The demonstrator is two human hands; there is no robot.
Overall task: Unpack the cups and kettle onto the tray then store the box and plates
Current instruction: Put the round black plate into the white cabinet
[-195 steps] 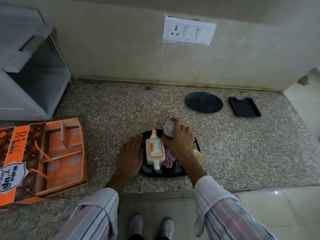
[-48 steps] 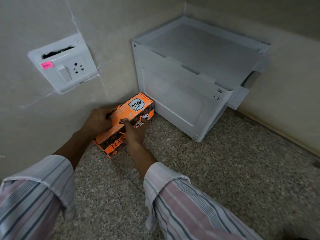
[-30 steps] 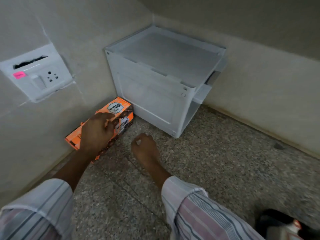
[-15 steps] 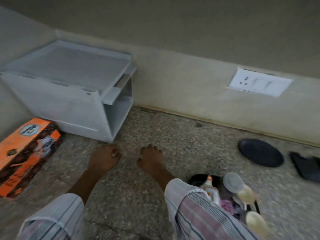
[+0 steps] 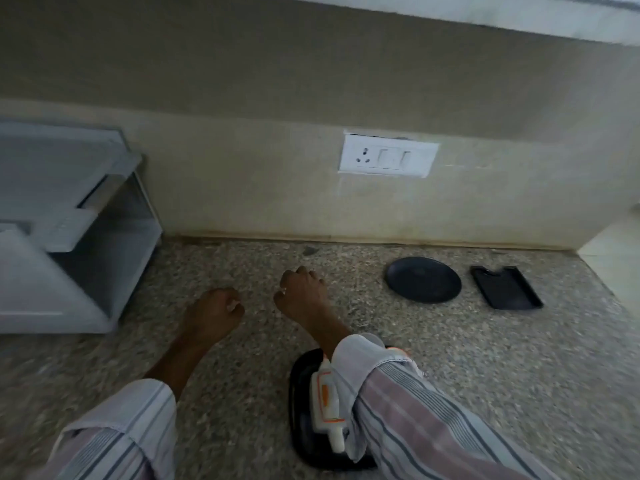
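My left hand point(image 5: 214, 311) and my right hand point(image 5: 301, 296) hover over the granite counter point(image 5: 485, 375), side by side, fingers loosely curled and holding nothing. Below my right forearm sits the black tray point(image 5: 298, 414) with the white and orange kettle point(image 5: 323, 400) on it. My striped sleeve hides most of the tray and the cups. A round black plate point(image 5: 424, 279) lies to the right of my right hand. A rectangular black plate point(image 5: 505, 287) lies further right. The orange box is out of view.
A white open-fronted storage unit point(image 5: 69, 244) stands on the counter at the left against the wall. A white switch and socket panel point(image 5: 388, 159) is on the wall behind. The counter ends at the right, beyond the rectangular plate.
My hands let go of the closed orange box by the left wall. The view swung right, the box left the frame, and both hands now hover near the tray.
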